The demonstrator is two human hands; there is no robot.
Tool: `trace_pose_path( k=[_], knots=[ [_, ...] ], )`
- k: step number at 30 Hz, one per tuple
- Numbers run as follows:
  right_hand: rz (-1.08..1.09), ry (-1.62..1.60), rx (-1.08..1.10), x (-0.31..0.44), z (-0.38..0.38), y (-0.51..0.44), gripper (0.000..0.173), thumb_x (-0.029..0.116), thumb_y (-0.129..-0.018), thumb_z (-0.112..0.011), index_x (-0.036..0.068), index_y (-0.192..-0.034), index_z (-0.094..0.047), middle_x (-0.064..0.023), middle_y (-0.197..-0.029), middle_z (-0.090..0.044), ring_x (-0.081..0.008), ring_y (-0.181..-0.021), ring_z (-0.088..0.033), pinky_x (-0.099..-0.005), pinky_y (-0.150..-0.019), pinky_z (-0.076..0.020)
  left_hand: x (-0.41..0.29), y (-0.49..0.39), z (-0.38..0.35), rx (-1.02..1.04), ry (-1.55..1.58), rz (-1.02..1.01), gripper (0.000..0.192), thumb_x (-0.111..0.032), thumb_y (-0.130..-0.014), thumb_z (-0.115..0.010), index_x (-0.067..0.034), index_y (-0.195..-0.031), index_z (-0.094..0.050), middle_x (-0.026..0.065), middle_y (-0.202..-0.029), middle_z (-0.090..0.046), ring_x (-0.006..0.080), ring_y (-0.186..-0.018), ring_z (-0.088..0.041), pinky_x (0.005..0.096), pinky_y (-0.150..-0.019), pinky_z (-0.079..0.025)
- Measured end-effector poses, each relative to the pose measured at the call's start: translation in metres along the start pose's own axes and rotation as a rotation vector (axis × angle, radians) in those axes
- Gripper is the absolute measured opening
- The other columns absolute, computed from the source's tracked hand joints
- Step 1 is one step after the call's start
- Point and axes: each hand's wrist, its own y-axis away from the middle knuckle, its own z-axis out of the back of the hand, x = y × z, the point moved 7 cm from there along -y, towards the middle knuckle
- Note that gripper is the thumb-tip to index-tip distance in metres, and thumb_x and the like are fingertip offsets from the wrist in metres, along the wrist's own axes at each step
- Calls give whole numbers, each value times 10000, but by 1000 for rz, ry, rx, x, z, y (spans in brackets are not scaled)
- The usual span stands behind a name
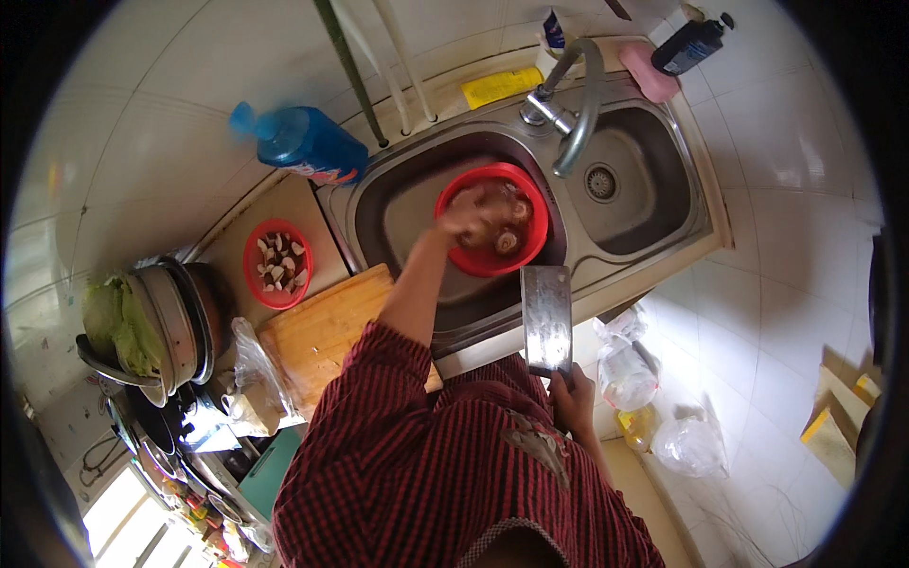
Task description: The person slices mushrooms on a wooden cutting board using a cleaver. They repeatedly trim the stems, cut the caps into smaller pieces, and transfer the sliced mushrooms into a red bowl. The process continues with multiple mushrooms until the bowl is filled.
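My left hand (472,213) is blurred, dipped in a red plastic basin (543,220) of water in the large sink bowl (408,216). Several brownish round pieces, which look like mushrooms (507,241), lie in the water beside it. Whether its fingers hold one is not clear. Low at the sink's front edge, my right hand (572,397) grips the handle of a cleaver (547,319), its broad blade pointing toward the basin. A wooden cutting board (327,334) lies left of the sink, and behind it a red bowl (278,305) holds cut white and brown pieces.
A curved faucet (588,92) stands between the large bowl and the small sink bowl (632,177). A blue bottle (309,145) stands at the back left. Stacked pans (170,319) with leafy greens (124,326) and a plastic bag (259,362) are left of the board. Bags (628,376) hang at the right.
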Motion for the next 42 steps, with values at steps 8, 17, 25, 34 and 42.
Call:
trace_pose_path(
  k=[8,17,25,34,42],
  knots=[
    [-18,-20,-28,-22,-4,7,251,182,-895,-638,2,-757,-530,-76,-525,-554,-149,-461,-554,-330,-444,-415,-49,2,-1,-130,-269,-257,553,-297,-848,-689,-10,-1288,-519,190,-1172,-622,325,-1126,-590,386,-986,-461],
    [-17,-138,-22,-16,5,19,172,151,-941,-611,2,-874,-557,-55,-638,-604,-114,-481,-565,-272,-436,-458,28,16,-22,-384,-500,36,552,-157,-813,-664,-78,-1342,-523,187,-1269,-571,345,-1083,-638,435,-802,-567],
    [-38,-116,-42,-6,11,19,154,147,-947,-606,22,-887,-539,-35,-659,-578,-101,-491,-540,-263,-441,-453,-40,33,-17,-133,-127,-426,456,-256,-825,-648,-99,-1238,-535,229,-1098,-663,362,-1065,-635,486,-863,-509],
    [111,-10,111,55,-47,5,151,141,-945,-593,2,-894,-565,-34,-628,-577,-102,-489,-543,-258,-457,-438,81,193,89,-716,-230,-118,491,-220,-830,-675,-164,-1289,-508,174,-1172,-613,397,-1041,-608,475,-859,-511],
    [482,234,356,111,-127,13,210,156,-936,-617,10,-809,-537,-37,-563,-555,-92,-481,-535,-262,-457,-404,125,265,128,-823,-387,-34,629,-352,-857,-700,-158,-1399,-446,151,-1224,-607,368,-1103,-577,439,-862,-496]
  ],
)
